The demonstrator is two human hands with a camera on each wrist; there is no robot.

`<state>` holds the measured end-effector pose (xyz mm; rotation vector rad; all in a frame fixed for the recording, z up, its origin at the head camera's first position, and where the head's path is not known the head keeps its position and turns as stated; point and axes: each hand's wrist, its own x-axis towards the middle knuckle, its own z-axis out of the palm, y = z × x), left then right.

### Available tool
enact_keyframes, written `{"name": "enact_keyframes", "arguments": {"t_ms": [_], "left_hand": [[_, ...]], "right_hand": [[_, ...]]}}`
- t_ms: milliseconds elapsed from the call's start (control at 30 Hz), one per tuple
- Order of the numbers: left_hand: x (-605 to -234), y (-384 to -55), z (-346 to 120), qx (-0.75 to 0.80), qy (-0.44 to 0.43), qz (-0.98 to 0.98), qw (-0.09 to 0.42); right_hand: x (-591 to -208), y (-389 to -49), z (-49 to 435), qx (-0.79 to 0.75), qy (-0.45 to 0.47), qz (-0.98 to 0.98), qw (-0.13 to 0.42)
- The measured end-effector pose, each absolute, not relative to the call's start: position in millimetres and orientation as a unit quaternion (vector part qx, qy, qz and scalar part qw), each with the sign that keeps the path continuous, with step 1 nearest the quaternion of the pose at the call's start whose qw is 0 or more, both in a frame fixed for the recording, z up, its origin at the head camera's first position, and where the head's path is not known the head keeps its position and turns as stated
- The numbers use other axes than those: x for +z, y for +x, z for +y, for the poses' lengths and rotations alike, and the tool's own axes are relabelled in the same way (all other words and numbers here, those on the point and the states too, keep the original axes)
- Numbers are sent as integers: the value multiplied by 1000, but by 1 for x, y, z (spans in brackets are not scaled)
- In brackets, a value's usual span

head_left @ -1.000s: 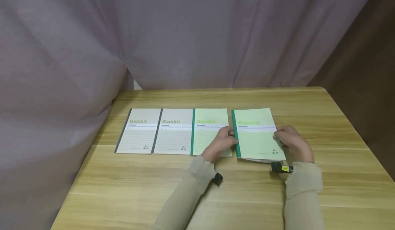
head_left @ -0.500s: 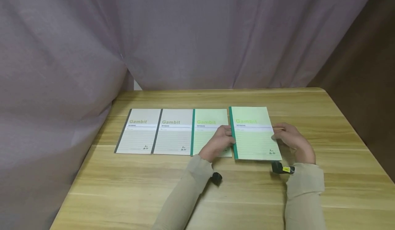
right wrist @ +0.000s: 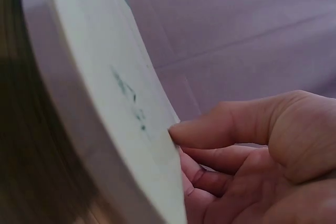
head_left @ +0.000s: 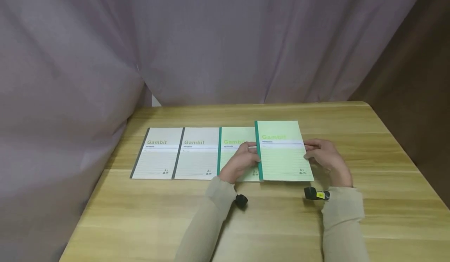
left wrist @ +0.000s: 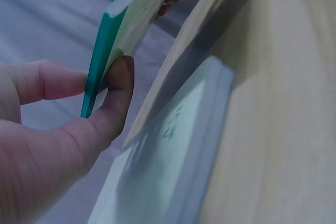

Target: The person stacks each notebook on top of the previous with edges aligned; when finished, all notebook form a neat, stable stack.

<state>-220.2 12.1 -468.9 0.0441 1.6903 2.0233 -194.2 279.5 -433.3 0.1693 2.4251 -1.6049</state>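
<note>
A green notebook (head_left: 283, 156) with a dark green spine is held up between both hands, raised over the table. My left hand (head_left: 240, 163) pinches its spine edge, with thumb and finger on opposite faces in the left wrist view. At the opposite edge my right hand (head_left: 328, 158) grips it, thumb (right wrist: 205, 129) on the cover and the other fingers behind. Below and to the left lies another green notebook (head_left: 235, 133), partly covered by my left hand and overlapped by the raised one. Its corner (left wrist: 173, 129) shows under the held notebook in the left wrist view.
Two white notebooks (head_left: 159, 160) with dark grey spines lie side by side, left of the lying green one, in one row. The wooden table (head_left: 281, 230) extends around them. A grey-purple curtain (head_left: 211, 39) hangs behind the far edge and along the left.
The held notebook has moved left and upward, from beside the lying green notebook to overlapping its right edge. Its loose lower pages have come together. Both hands moved left with it.
</note>
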Motion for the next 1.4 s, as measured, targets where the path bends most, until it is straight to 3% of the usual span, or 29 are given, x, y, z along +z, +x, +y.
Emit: {"name": "enact_keyframes", "arguments": {"t_ms": [567, 1400], "left_hand": [[-453, -226, -18, 740, 39, 632, 227], [-453, -240, -70, 714, 43, 656, 241]], "right_hand": [[-428, -195, 250, -555, 44, 824, 103], [-426, -197, 207, -565, -10, 821, 84]]}}
